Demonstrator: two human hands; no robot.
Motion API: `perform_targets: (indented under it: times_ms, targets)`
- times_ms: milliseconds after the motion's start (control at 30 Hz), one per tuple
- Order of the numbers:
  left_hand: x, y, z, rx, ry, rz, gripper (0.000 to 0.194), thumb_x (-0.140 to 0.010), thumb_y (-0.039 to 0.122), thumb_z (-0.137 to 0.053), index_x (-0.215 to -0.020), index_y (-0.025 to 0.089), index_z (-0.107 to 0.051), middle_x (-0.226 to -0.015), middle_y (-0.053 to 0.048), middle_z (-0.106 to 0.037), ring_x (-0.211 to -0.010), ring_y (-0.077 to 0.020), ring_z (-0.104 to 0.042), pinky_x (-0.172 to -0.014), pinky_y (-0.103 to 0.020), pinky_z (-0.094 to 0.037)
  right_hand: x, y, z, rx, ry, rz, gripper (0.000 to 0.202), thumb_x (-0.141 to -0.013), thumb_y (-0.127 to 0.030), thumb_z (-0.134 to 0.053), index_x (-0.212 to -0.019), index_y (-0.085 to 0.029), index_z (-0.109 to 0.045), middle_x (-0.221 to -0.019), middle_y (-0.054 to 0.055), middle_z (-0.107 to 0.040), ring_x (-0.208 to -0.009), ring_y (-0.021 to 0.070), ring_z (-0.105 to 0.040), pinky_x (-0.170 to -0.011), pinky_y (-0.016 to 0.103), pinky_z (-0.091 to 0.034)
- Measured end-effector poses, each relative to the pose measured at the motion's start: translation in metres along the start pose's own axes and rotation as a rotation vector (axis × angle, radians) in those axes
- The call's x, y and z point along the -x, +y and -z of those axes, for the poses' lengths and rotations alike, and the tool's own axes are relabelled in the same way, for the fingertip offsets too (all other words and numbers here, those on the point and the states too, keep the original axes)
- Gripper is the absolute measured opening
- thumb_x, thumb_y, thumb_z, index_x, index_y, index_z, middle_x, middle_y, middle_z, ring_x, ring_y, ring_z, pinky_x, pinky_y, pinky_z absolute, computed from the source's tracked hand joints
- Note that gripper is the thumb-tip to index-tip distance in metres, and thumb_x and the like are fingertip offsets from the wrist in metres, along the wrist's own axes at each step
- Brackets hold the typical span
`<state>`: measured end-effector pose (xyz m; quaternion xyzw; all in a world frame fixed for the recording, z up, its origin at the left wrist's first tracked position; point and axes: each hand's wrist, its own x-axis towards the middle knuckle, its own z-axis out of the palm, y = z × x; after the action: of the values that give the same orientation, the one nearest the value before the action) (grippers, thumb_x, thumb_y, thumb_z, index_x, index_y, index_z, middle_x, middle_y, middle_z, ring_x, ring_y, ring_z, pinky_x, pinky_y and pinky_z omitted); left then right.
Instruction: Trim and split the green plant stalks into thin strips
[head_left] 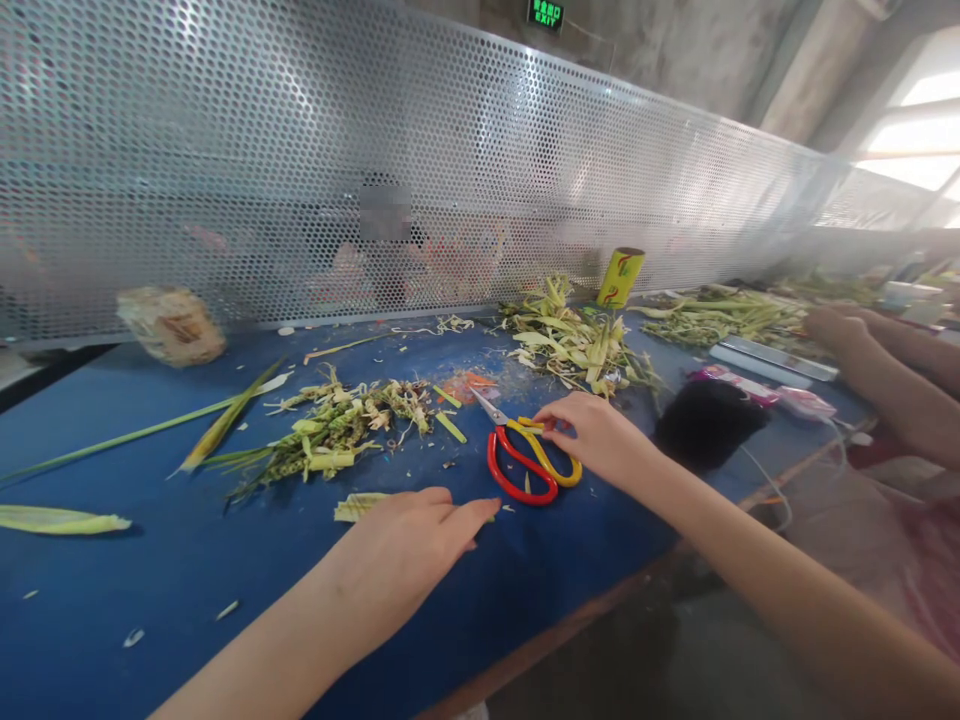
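My left hand (412, 545) is low over the blue table, thumb stretched forward and the other fingers mostly hidden beneath. A pale green leaf strip (356, 507) comes out behind it, and a bit of green shows by the thumb tip, so the hand seems closed on the strip. Scissors (523, 478) with one red and one yellow handle lie in front, blades pointing away. At the yellow handle, my right hand (592, 430) pinches a small pale leaf piece (531, 430). Two short green strips (451, 427) lie near the blades.
Woven plant bundles (337, 430) and long leaves (232, 415) lie left of centre on the table (225, 560). Behind are a leaf heap (562, 335), a yellow tin (621, 277) and a perforated metal screen (450, 150). A dark fuzzy object (709, 422) and another person's hand (840, 335) are right.
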<state>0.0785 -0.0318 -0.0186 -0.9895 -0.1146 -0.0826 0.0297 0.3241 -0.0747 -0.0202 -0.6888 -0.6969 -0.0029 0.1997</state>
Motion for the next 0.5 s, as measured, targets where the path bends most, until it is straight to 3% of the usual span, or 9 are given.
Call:
perform_targets:
  times_ms: [333, 500]
  targets:
    - [-0.001, 0.005, 0.005, -0.044, -0.016, -0.038, 0.03, -0.083, 0.011, -0.046, -0.111, 0.017, -0.055, -0.078, -0.003, -0.067, -0.068, -0.0147, -0.063, -0.055, -0.023, -0.047, -0.009, -0.013, -0.005, -0.024, 0.005, -0.023, 0.017, -0.076, -0.011, -0.055, -0.087, -0.018, -0.065, -0.084, 0.003, -0.066, -0.081, 0.0173, -0.057, -0.076, 0.029, -0.041]
    - [0.001, 0.003, -0.006, -0.098, 0.001, -0.081, 0.031, -0.08, 0.011, -0.051, -0.11, 0.017, -0.054, -0.078, -0.004, -0.068, -0.069, -0.0164, -0.062, -0.057, -0.024, -0.049, -0.02, -0.022, -0.008, 0.005, -0.005, 0.02, 0.015, -0.076, -0.01, -0.056, -0.084, -0.017, -0.066, -0.085, 0.004, -0.067, -0.085, 0.0186, -0.056, -0.078, 0.03, -0.041]
